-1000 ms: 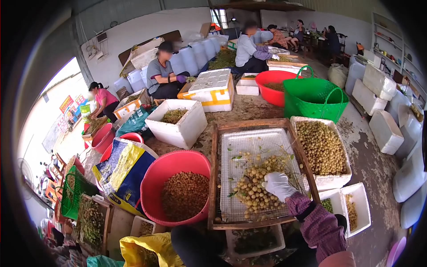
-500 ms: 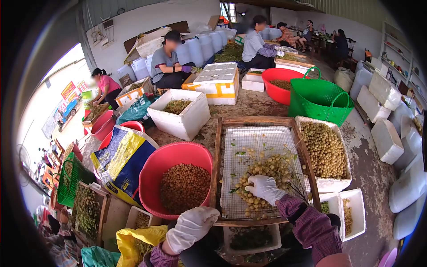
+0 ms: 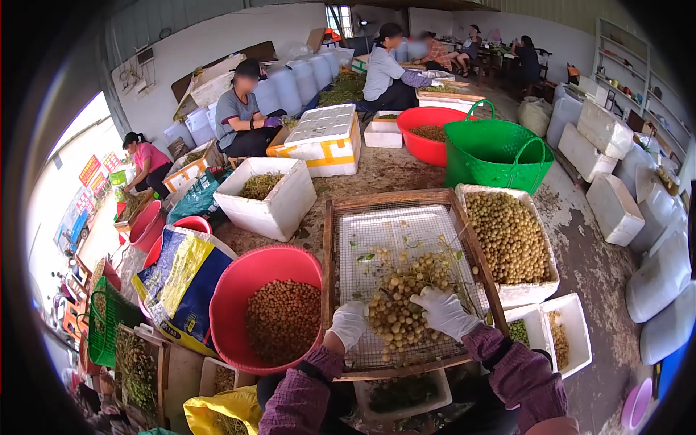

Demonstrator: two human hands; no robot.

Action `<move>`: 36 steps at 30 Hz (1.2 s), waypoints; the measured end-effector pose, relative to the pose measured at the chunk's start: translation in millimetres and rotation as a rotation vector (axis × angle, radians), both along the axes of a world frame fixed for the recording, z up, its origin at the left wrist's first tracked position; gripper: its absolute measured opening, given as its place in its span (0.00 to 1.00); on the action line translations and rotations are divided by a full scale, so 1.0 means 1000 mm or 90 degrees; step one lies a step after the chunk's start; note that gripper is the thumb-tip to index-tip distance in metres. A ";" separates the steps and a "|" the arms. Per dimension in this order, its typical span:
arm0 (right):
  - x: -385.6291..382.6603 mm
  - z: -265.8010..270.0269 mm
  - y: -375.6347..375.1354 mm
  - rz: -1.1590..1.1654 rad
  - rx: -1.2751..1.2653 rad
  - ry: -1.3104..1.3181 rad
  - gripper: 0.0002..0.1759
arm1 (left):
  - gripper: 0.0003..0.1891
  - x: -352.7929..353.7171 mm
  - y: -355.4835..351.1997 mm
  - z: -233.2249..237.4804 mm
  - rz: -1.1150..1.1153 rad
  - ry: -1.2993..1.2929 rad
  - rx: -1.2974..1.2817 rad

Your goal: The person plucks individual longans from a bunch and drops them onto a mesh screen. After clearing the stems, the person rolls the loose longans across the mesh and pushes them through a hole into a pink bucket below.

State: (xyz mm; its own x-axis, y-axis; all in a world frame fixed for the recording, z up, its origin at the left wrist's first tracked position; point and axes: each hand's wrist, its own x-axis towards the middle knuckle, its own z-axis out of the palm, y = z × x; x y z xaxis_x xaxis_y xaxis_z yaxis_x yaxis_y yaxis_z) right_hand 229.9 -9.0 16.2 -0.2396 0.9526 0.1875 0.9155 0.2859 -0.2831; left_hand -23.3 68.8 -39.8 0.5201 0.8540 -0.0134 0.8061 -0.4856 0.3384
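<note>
A wood-framed wire mesh screen (image 3: 342, 250) lies in front of me with small round tan fruits, which look like longans (image 3: 395, 308), heaped on it among thin stems and a few green leaves. My right hand (image 3: 444, 312), in a white glove, rests at the heap's right side, fingers curled on the stemmed bunch. At the heap's left edge is my left hand (image 3: 349, 325), also gloved; its fingers are drawn together and point down, and whatever they hold is hidden. Left of the screen stands a red basket (image 3: 226, 304) with loose brownish fruits (image 3: 284, 319) inside.
A white foam box (image 3: 540, 286) of fruit adjoins the screen's right side, with smaller foam boxes (image 3: 576, 330) below it. Beyond are a green basket (image 3: 500, 148), a red tub (image 3: 413, 119) and a foam box (image 3: 283, 206). Several people sit working farther back.
My left hand has moved right from the red basket's rim to the fruit heap. My right hand remains on the bunch. The whole view has shifted slightly left.
</note>
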 end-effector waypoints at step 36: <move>-0.012 0.000 0.028 -0.085 -0.084 -0.123 0.14 | 0.10 0.000 -0.065 0.044 -0.097 0.009 -0.097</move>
State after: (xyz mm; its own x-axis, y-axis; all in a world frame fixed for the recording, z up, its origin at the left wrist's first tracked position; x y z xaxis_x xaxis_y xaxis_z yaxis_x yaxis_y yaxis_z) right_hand 217.6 19.4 16.0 -0.1289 0.9914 0.0226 0.9834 0.1307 -0.1262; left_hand -22.8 3.7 4.1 0.6424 0.7526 -0.1445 0.7319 -0.5466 0.4068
